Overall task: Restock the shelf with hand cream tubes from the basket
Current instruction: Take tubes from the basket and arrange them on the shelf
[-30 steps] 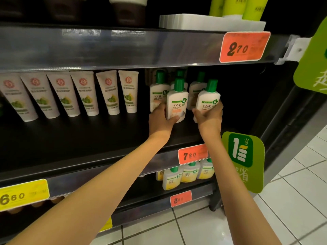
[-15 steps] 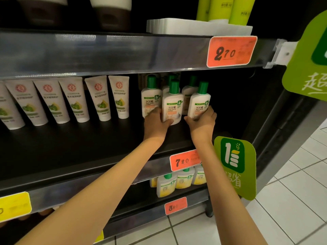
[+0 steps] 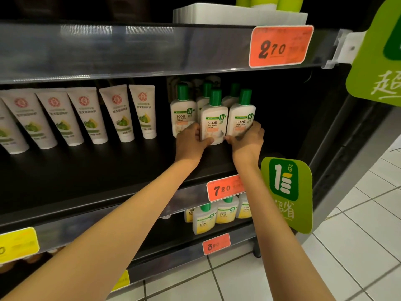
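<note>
Head view, arms outstretched, left grip [image 3: 192, 140] round middle bottle [image 3: 213, 120], right grip [image 3: 247, 137] round right bottle [image 3: 242, 116]

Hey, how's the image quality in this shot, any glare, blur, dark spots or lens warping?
Head view: white glare streaks on the upper shelf rail; the recess behind the lotion bottles is nearly black; the yellow price tag at lower left is blurred; wide-angle bowing curves the shelf edges; bottle labels at centre read sharp.

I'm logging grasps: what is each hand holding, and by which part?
The left hand grips the middle front lotion bottle by its lower body; the right hand grips the right front lotion bottle, also low on its body.
</note>
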`<state>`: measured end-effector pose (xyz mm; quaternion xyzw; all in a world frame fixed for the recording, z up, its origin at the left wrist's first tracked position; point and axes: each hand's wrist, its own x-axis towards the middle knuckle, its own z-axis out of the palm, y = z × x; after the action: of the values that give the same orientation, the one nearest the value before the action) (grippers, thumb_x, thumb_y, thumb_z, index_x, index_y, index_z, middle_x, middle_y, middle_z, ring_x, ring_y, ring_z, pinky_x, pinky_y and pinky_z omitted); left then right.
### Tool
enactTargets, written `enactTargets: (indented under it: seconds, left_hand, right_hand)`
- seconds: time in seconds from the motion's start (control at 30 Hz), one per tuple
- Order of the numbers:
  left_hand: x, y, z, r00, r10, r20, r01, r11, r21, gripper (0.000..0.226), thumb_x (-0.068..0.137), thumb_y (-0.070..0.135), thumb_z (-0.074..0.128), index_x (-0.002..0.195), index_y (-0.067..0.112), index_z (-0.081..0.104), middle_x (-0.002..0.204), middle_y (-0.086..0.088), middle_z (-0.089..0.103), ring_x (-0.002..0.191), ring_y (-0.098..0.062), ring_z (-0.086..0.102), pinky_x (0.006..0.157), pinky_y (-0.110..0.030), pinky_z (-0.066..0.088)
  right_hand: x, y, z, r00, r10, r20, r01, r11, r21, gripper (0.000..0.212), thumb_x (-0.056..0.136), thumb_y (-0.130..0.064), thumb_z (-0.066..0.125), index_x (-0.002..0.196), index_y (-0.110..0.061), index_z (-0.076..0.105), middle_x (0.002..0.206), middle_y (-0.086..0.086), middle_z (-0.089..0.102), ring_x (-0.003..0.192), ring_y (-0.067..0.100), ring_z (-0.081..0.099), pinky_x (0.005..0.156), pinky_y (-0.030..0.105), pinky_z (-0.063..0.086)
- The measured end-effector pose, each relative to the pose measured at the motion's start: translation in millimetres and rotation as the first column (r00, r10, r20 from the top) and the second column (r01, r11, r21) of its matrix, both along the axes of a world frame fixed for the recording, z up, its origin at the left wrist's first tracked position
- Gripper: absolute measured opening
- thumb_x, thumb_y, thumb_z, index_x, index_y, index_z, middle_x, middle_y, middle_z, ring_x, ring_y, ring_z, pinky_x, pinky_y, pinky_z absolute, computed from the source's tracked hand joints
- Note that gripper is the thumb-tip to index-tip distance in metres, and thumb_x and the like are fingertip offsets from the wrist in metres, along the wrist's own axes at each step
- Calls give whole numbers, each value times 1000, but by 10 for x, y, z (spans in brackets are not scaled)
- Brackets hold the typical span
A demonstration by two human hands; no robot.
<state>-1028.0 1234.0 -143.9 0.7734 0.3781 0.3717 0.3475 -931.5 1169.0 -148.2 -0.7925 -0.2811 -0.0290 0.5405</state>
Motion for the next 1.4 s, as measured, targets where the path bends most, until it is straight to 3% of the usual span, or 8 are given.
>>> enactTargets:
  seconds: [0.1, 0.23, 0.43, 0.63, 0.77, 0.97, 1.2, 1.4]
  left_hand:
    - [-9, 1, 14, 1000, -25, -1, 25, 1000, -4, 32, 80, 13, 69, 108, 2, 58, 115, -12, 64, 105, -23, 60, 83, -23, 43]
    - [-18, -8, 25, 999, -38, 3, 38, 999, -4, 34, 81, 12, 68, 111, 1, 58, 116, -13, 63, 106, -25, 59, 86, -26, 44]
    - [-26, -20, 20, 998, -63, 10, 63, 998, 0, 37, 82, 12, 67, 116, 2, 57, 118, -14, 63, 109, -25, 59, 90, -26, 43]
    - [-99, -84, 10, 1000, 5, 13, -4, 998, -68, 37, 83, 10, 66, 117, 1, 55, 119, -14, 61, 110, -23, 58, 93, -26, 43]
    - [-379, -212, -10, 993, 91, 73, -82, 989, -121, 33, 87, 11, 61, 118, 1, 55, 117, -13, 62, 108, -21, 58, 89, -17, 39]
    - [-1616, -561, 45, 978, -55, 199, 69, 995, -67, 22, 89, 10, 56, 110, 15, 62, 110, 2, 65, 98, 0, 58, 84, -4, 43]
    - [-4360, -908, 159, 956, 282, 87, -274, 957, -89, 25, 87, 7, 57, 97, 30, 60, 102, 14, 65, 96, 6, 61, 86, -7, 45]
    - [-6436, -1670, 241, 714, 697, 57, -689, 716, -115, 27, 86, -1, 56, 93, 25, 59, 94, 9, 66, 83, 10, 61, 77, -4, 44]
  right_hand:
    - [-14, 30, 65, 998, -64, 11, 65, 994, -92, 62, 78, -15, 71, 127, 2, 38, 131, 17, 43, 124, 30, 43, 99, 32, 38]
    - [-28, -37, 38, 1000, 9, -6, -9, 1000, 3, 52, 79, -11, 69, 122, 2, 42, 126, 19, 46, 114, 31, 48, 84, 26, 39]
    - [-26, 28, 97, 998, -67, -22, 64, 992, -111, 60, 77, -14, 73, 125, 2, 40, 131, 17, 45, 123, 31, 45, 96, 33, 38]
    - [-138, -68, 113, 994, -109, -17, 107, 990, -89, 80, 82, -23, 68, 143, 0, 20, 141, 19, 33, 130, 32, 35, 102, 31, 29]
    - [-514, -282, 47, 997, -31, 76, 23, 994, 110, 60, 90, -19, 59, 138, 2, 31, 135, 19, 39, 128, 30, 38, 97, 23, 28]
    - [-1565, -458, 59, 948, 317, 3, -309, 920, 241, 27, 93, -16, 50, 119, -6, 52, 115, 7, 58, 109, 18, 55, 96, 28, 44]
    - [-3652, -182, 183, 450, 888, -94, -888, 456, 56, 20, 90, -22, 56, 110, -21, 58, 101, -13, 59, 101, 1, 56, 88, 14, 46]
    - [-5635, -222, 159, -98, 987, -129, -994, -104, -39, 17, 89, -22, 56, 106, -20, 60, 102, -14, 61, 98, -3, 56, 85, 4, 41]
